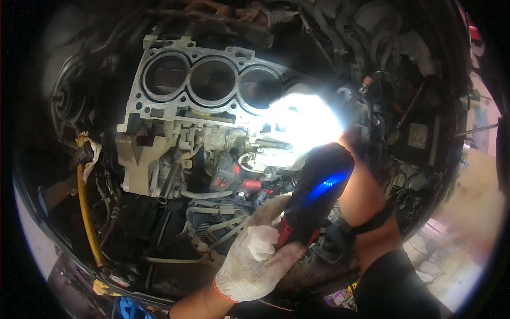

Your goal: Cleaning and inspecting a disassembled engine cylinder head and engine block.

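Note:
My left hand (252,260), in a white knit work glove with a red-edged cuff, is wrapped round a black and red handheld work light (321,181). Small blue indicators glow on the light's back. Its beam falls on my right hand (308,119), which reaches over the right end of the engine block (186,109). Glare washes out that hand, so its fingers and anything in them are hidden. Three open cylinder bores show in the block's grey top face; the right end is lost in the glare. A black band circles my right forearm.
A red and black cordless power tool (227,174) lies below the block, among pipes and brackets. A yellow tube (87,212) runs down the left side of the engine bay. Hoses fill the upper right, near a dark box with a pale label (418,135).

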`<state>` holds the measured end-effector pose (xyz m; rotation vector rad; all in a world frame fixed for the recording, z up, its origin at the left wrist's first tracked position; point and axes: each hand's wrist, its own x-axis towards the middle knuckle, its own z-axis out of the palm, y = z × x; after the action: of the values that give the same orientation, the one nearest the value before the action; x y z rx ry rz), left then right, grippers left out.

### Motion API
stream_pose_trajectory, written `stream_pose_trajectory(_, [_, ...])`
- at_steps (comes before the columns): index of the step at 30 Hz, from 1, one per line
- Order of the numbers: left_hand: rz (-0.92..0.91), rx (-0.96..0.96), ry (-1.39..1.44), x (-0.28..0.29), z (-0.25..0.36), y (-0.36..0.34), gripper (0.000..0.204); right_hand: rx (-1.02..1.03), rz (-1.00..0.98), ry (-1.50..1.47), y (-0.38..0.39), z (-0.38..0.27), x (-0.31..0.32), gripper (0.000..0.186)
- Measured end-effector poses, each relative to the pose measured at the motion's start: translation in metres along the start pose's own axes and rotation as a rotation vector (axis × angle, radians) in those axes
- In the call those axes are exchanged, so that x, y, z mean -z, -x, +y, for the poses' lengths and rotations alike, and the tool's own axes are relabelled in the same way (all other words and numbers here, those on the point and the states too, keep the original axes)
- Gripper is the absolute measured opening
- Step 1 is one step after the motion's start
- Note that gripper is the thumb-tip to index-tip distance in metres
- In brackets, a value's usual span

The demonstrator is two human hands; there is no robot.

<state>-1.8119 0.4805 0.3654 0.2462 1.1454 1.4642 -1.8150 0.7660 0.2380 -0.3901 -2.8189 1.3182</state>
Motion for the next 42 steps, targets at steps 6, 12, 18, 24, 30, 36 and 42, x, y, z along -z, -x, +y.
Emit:
stream_pose_trajectory(6, [0.035,-0.001,-0.096,0.004,-0.005,0.004,0.077,-0.161,-0.068,-0.142,0.000,0.000,-0.011,0.020])
stream_pose_trajectory(12, [-0.020,-0.046,-0.162,0.004,-0.005,0.003,0.083,0.102,0.019,0.033,0.001,-0.003,0.002,0.017])
stream_pose_trajectory(18, [0.147,-0.180,-0.100,-0.005,-0.012,0.014,0.069,-0.132,0.127,-0.475,0.081,-0.040,0.016,0.025])
stream_pose_trajectory(24, [0.367,-0.072,0.108,-0.012,0.016,0.017,0.047,-0.689,-0.039,-0.471,0.213,-0.124,0.048,0.033])
stream_pose_trajectory(30, [0.342,-0.315,0.225,-0.001,-0.002,0.015,0.027,-0.736,0.016,-0.455,0.340,-0.191,0.052,0.035])
stream_pose_trajectory(36, [0.355,-0.364,0.322,-0.041,0.009,0.077,0.045,-0.850,0.143,-0.519,0.430,-0.216,0.050,0.030])
stream_pose_trajectory(42, [0.447,-0.313,0.062,-0.059,0.009,0.150,0.054,-0.781,0.299,-0.465,0.470,-0.185,0.032,0.023])
